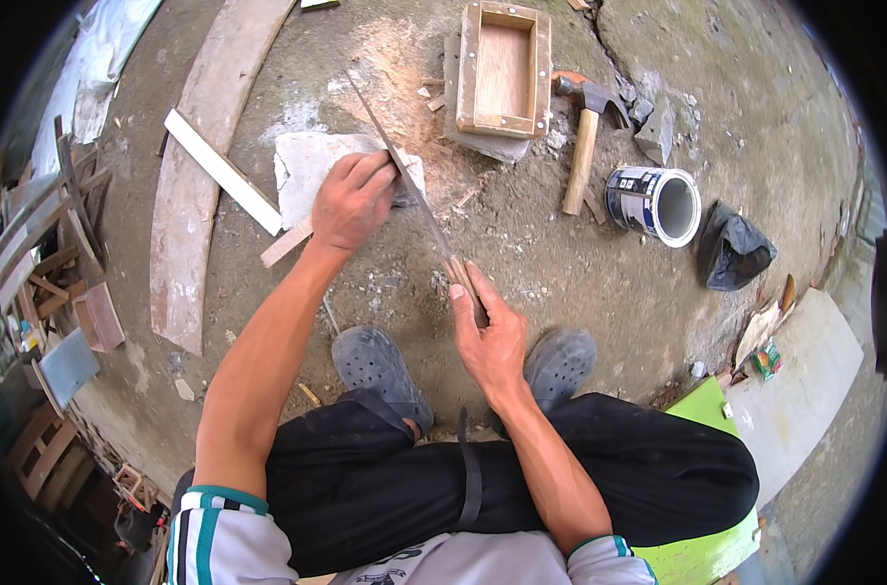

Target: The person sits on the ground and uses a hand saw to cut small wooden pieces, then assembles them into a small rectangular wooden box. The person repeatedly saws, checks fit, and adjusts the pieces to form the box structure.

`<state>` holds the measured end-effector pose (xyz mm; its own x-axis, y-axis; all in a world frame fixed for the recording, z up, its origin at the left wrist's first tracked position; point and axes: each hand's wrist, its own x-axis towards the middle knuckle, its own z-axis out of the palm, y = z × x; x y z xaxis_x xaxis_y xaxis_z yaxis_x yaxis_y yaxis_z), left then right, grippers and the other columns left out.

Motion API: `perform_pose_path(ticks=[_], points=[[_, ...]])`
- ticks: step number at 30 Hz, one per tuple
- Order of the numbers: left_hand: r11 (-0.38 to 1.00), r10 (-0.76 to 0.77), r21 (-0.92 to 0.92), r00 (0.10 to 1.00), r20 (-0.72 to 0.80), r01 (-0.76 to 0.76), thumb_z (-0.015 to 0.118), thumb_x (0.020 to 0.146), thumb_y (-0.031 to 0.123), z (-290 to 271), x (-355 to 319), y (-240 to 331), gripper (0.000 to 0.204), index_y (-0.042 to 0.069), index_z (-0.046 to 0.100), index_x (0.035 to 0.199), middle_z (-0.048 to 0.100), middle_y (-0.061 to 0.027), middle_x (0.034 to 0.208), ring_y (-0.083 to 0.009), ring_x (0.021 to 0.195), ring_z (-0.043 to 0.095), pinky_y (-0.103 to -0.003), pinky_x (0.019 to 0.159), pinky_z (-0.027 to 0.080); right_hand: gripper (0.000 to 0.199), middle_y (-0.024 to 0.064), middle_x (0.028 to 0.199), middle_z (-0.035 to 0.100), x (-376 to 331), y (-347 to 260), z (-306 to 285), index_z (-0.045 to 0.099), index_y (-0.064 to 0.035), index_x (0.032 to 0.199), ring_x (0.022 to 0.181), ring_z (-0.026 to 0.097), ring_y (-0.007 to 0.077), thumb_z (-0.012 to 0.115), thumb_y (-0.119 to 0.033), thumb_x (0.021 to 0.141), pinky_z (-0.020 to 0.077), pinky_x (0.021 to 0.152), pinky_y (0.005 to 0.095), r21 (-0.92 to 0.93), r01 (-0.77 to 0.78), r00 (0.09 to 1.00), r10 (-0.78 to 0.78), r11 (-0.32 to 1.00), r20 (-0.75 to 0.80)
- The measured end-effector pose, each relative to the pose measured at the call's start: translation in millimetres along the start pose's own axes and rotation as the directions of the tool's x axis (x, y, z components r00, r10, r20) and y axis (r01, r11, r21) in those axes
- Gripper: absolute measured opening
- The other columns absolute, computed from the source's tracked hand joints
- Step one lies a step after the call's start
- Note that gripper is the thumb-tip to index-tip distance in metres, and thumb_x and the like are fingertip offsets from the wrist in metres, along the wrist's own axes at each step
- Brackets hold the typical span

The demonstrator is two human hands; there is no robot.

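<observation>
My right hand (487,336) is closed around the wooden handle of a handsaw (422,203). The blade is seen nearly edge-on and slants away to the far left. My left hand (354,203) is closed on a wooden strip (286,245), pressing it down on a pale stone block (302,161). One end of the strip sticks out toward me, to the left of the hand. The saw blade passes right beside my left fingertips; whether its teeth touch the wood cannot be made out.
Sawdust lies beyond the block. A shallow wooden box (543,73) rests on another block, with a hammer (582,146), a metal can (673,210) and a black plastic bag (734,249) to its right. At left are a long board (185,234), a white strip (221,174) and scrap wood.
</observation>
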<state>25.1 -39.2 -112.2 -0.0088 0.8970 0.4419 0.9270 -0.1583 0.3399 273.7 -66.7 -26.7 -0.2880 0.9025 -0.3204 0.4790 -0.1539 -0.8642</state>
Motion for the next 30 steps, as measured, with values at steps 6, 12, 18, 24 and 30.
perform_pose_path(ticks=[6,12,18,24,30], points=[[1.000,-0.004,0.008,1.000,-0.005,0.004,0.079,0.073,0.001,0,-1,-2,0.029,0.006,0.071,0.100,0.070,-0.0042,0.112,-0.0261,0.099,0.064,-0.037,0.085,0.056,0.041,0.0277,0.105,0.075,1,-8,-7,0.066,0.0060,0.131,0.097,0.077,0.0327,0.069,-0.019,0.098,0.0583,0.081,0.0368,0.011,-0.027,0.999,0.027,1.000,0.026],[1.000,0.004,-0.005,1.000,-0.011,-0.004,0.078,0.074,0.000,0,3,-1,0.028,0.006,0.073,0.100,0.071,-0.0041,0.111,-0.0257,0.098,0.065,-0.037,0.084,0.056,0.039,0.0273,0.097,0.075,-7,-4,-8,0.067,0.0052,0.128,0.089,0.078,0.0309,0.069,-0.019,0.098,0.0583,0.075,0.0356,-0.005,-0.055,0.998,0.055,0.998,0.012],[1.000,0.012,-0.023,1.000,-0.010,-0.012,0.078,0.075,0.000,0,5,-1,0.027,0.004,0.073,0.101,0.072,-0.0062,0.110,-0.0275,0.096,0.065,-0.037,0.084,0.056,0.040,0.0283,0.079,0.069,18,-23,-5,0.068,0.0038,0.128,0.068,0.075,0.0281,0.069,-0.023,0.098,0.0543,0.063,0.0369,-0.054,-0.151,0.986,0.155,0.987,0.069],[0.999,0.012,-0.034,1.000,-0.007,-0.012,0.078,0.075,0.000,2,4,-3,0.026,0.003,0.073,0.101,0.072,-0.0070,0.109,-0.0279,0.096,0.066,-0.037,0.084,0.056,0.039,0.0278,0.074,0.068,1,-13,-14,0.069,0.0020,0.127,0.062,0.073,0.0302,0.068,-0.024,0.098,0.0527,0.059,0.0386,-0.039,-0.097,0.994,0.099,0.994,0.036],[0.999,0.012,-0.041,1.000,-0.001,-0.012,0.078,0.077,0.000,0,7,0,0.024,0.003,0.073,0.100,0.072,-0.0068,0.108,-0.0276,0.096,0.066,-0.037,0.084,0.056,0.040,0.0288,0.073,0.066,25,-27,-12,0.068,0.0021,0.128,0.064,0.072,0.0371,0.066,-0.025,0.099,0.0533,0.059,0.0412,-0.078,-0.125,0.987,0.131,0.989,0.088]])
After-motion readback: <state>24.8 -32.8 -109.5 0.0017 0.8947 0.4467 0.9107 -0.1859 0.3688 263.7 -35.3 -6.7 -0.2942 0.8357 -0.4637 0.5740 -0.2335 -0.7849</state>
